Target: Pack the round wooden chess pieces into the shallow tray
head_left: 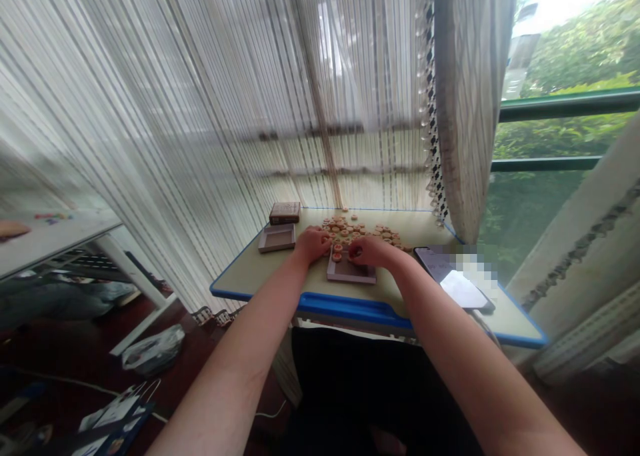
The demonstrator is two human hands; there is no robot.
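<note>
Round wooden xiangqi pieces point(345, 229) with reddish markings lie in a loose heap on the small table. A shallow open box tray point(351, 279) stands in front of the heap, and a few pieces point(337, 257) sit at its far left corner. My right hand point(373, 249) reaches over the tray's right side, its fingers pinched on a xiangqi piece low inside it. At the heap's left edge, my left hand point(313, 244) has its fingers curled against a piece, partly hiding it.
A second open box tray point(277, 238) and a brown box point(285, 212) are at the table's back left. On the right lies a tablet-like device point(453, 279) with a lit screen. String curtains point(240, 96) hang behind; another table point(60, 233) with a person's hand stands left.
</note>
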